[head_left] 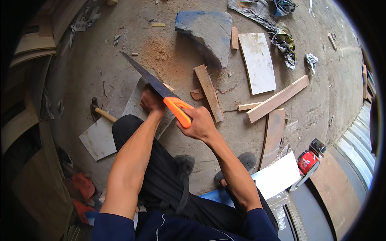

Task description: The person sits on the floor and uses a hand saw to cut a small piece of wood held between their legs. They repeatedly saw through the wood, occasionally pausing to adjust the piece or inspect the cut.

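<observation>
My right hand (200, 122) is wrapped round the orange handle of a handsaw (141, 71). Its dark blade slants up and left, the tip over the floor near some sawdust. Just left of the blade, my left hand (152, 100) is curled closed on a greyish board (134, 103) that lies partly beneath my bent left knee. The blade hides part of the left fingers and of the board's far edge. A small strip of light wood (169, 87) shows right beside the blade.
A concrete block (209, 30) with a blue edge stands ahead, sawdust (161, 54) beside it. Wood offcuts (209, 94), a white panel (258, 62) and planks (279, 98) lie rightward. A hammer (102, 112) is at left; a red power tool (309, 161) sits at lower right.
</observation>
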`<state>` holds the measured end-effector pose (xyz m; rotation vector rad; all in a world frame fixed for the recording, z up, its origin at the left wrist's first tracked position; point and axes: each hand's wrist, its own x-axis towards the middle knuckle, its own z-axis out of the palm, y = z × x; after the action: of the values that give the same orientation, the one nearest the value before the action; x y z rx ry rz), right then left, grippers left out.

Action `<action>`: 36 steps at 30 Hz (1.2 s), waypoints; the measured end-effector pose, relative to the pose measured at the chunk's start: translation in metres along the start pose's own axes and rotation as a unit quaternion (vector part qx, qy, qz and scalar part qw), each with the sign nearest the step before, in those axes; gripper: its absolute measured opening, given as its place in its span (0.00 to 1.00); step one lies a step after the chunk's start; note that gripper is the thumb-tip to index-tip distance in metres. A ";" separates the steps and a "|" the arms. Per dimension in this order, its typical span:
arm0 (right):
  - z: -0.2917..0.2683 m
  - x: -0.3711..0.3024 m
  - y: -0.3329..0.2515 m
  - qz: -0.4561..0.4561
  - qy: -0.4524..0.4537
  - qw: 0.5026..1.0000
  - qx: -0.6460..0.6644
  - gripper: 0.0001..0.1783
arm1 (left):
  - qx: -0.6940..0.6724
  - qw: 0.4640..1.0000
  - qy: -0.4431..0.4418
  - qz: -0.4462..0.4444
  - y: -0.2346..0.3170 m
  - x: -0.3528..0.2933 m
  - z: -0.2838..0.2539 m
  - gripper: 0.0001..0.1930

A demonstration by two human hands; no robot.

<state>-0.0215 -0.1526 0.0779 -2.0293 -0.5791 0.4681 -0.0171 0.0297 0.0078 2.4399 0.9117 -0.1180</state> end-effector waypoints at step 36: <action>-0.020 -0.034 0.010 0.050 0.005 0.996 0.069 0.09 | 0.085 0.992 0.087 0.018 -0.044 0.001 0.039 0.15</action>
<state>-0.0368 -0.1901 0.0821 -1.9336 -0.4271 0.5422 -0.0396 0.0381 -0.0459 2.6565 0.9654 0.0316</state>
